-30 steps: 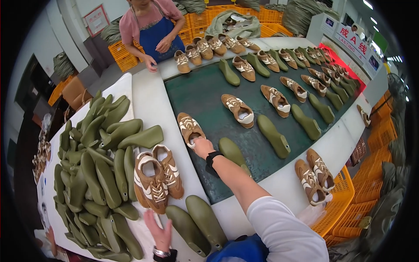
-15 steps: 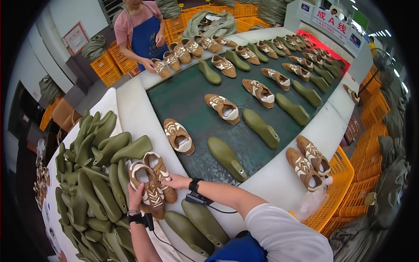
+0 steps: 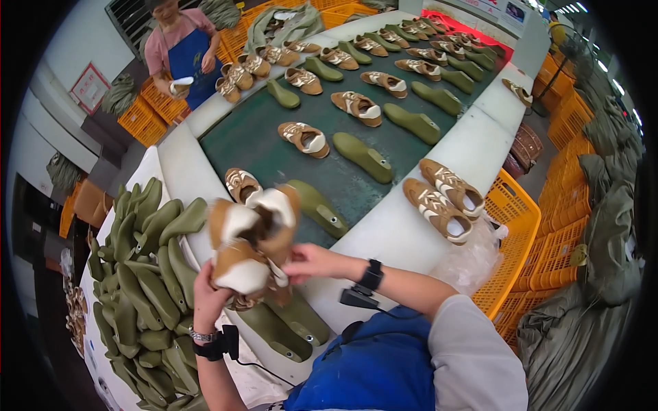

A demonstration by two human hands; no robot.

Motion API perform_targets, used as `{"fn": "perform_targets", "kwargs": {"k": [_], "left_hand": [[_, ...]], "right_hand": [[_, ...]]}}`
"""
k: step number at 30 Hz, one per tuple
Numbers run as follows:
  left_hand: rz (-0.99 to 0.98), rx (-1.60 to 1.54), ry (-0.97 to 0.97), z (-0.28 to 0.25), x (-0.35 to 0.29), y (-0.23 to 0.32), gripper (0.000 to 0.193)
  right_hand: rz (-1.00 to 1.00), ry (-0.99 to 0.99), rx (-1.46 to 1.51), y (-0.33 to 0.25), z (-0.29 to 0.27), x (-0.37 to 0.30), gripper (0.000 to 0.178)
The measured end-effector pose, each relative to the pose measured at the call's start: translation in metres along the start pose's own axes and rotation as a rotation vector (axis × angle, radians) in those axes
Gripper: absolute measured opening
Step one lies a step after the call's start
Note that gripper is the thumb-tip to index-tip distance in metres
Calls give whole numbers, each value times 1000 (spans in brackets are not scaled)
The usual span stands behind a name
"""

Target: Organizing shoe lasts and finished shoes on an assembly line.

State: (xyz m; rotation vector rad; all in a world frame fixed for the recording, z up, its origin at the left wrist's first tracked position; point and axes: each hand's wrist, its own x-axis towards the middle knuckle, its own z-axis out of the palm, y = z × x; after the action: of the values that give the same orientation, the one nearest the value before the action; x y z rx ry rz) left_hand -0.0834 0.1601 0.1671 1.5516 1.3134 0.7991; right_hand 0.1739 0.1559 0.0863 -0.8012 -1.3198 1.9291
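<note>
A pair of brown suede sneakers with white trim, one the left sneaker (image 3: 241,274) and the other the right sneaker (image 3: 279,218), is held up over the table's near corner, smeared by motion. Their white heels show toward me. My left hand (image 3: 208,296) grips the left sneaker from its outer side. On the other side, my right hand (image 3: 314,263) has its fingers closed at the sneakers' edge, near a pale strip or tongue. Just beneath them lie two green shoe lasts (image 3: 296,319), partly covered by the shoes.
Many green lasts (image 3: 140,294) are heaped at the left. Sneakers and lasts stand in rows on a dark green belt (image 3: 229,147) with a white rim. Another sneaker pair (image 3: 442,198) rests by an orange crate (image 3: 507,236). Across the belt, a co-worker (image 3: 185,51) holds a shoe.
The sneaker pair has been raised and turned from beside the last pile. Across the belt, the co-worker has lifted a shoe off the rim. My view has shifted.
</note>
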Motion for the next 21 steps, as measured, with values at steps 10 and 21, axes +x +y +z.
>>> {"fn": "perform_targets", "kwargs": {"k": [10,21], "left_hand": [[246,1004,-867,236,73,40,39],[628,1153,-423,338,88,2,35]], "right_hand": [[171,-147,-887,89,-35,-196,53],[-186,484,-853,10,-94,-254,47]]}}
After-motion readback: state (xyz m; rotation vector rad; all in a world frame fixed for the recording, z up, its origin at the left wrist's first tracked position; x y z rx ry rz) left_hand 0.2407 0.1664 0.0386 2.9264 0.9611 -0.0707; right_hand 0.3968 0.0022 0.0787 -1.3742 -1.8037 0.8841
